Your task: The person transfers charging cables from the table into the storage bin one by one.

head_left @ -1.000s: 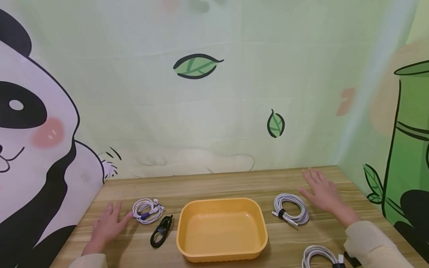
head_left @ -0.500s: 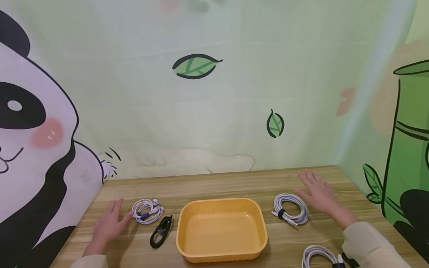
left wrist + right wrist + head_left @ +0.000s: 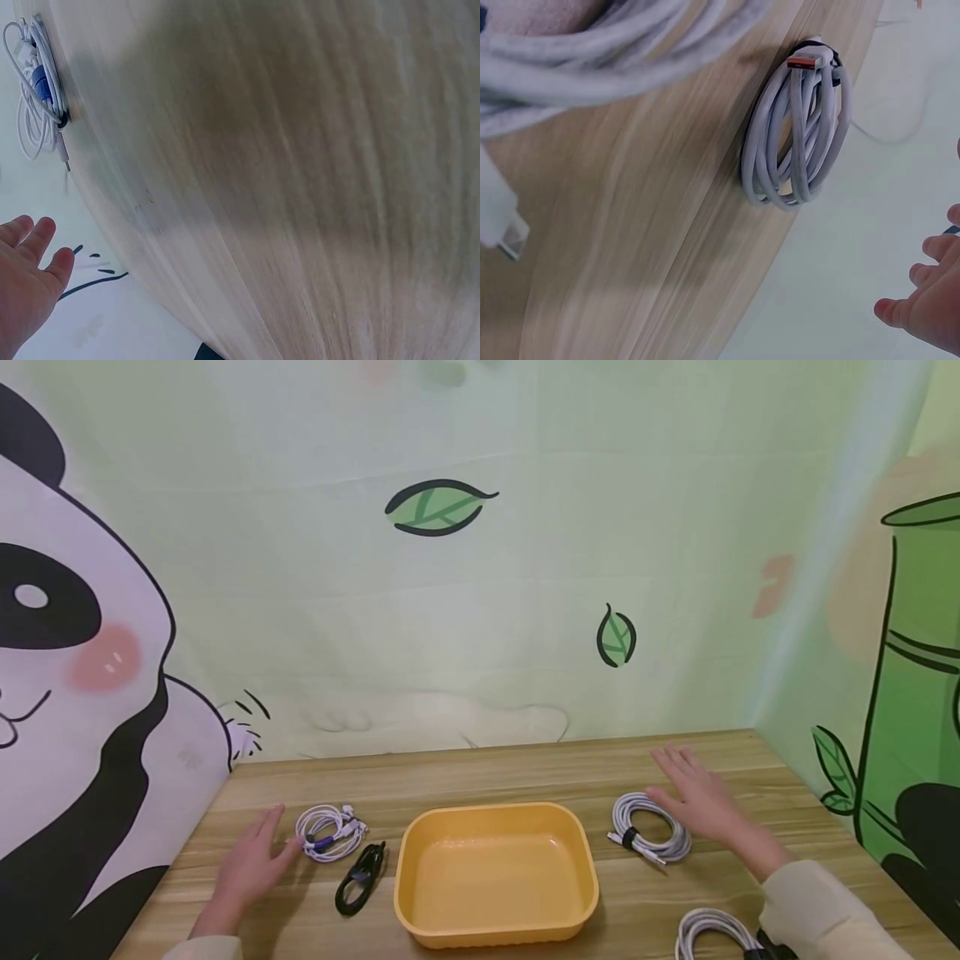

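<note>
My left hand (image 3: pixel 251 864) is at the table's left with its fingers extended and nothing in them. Its thumb tip reaches the edge of a white coiled cable (image 3: pixel 322 833) with a blue part. Close by lies a black coiled cable (image 3: pixel 360 878). On the other side, my right hand (image 3: pixel 701 802) spreads its fingers, its thumb overlapping the far edge of a grey-white coiled cable (image 3: pixel 678 839) bound by a black strap. Nearer the front right is a second grey-white coiled cable (image 3: pixel 705 920), partly hidden by the right sleeve. The right wrist view shows a coil (image 3: pixel 799 142) with a USB plug.
A yellow rectangular tray (image 3: pixel 495 937) stands in the middle of the wooden table (image 3: pixel 450 772), between the cables. Behind the table hangs a printed backdrop (image 3: pixel 480 627) with a panda, leaves and bamboo.
My right hand has moved left, toward the grey-white coil behind the tray's right side. My left hand has shifted slightly right. The cables and tray have stayed put.
</note>
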### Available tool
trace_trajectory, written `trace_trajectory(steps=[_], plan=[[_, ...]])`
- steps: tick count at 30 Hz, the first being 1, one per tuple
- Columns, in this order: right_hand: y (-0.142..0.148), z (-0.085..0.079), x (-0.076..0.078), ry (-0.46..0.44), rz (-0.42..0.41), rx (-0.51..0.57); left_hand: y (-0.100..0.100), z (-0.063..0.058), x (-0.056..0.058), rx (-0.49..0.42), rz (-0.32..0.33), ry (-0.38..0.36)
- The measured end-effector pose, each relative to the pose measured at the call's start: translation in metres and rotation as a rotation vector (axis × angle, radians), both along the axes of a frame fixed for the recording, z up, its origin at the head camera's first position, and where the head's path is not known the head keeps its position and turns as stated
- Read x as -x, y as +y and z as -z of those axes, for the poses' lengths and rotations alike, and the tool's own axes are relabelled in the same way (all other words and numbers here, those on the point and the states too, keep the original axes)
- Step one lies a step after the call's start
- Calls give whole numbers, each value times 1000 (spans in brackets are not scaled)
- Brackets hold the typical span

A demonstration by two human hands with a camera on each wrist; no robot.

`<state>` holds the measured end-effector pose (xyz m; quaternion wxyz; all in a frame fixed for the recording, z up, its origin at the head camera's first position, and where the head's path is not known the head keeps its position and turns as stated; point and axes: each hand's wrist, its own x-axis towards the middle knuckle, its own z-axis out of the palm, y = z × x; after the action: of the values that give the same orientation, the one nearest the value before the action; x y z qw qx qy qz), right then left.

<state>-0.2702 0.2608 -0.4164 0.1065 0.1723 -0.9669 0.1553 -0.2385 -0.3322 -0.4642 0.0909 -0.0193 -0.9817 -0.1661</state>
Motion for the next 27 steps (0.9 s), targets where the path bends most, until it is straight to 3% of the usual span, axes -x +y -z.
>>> trace_trajectory(steps=[13, 27], plan=[[-14, -4, -6, 1, -55, 46, 1, 4, -2, -27, -12, -34], [-24, -2, -9, -30, -93, 105, 3, 3, -4, -46, -1, -15]])
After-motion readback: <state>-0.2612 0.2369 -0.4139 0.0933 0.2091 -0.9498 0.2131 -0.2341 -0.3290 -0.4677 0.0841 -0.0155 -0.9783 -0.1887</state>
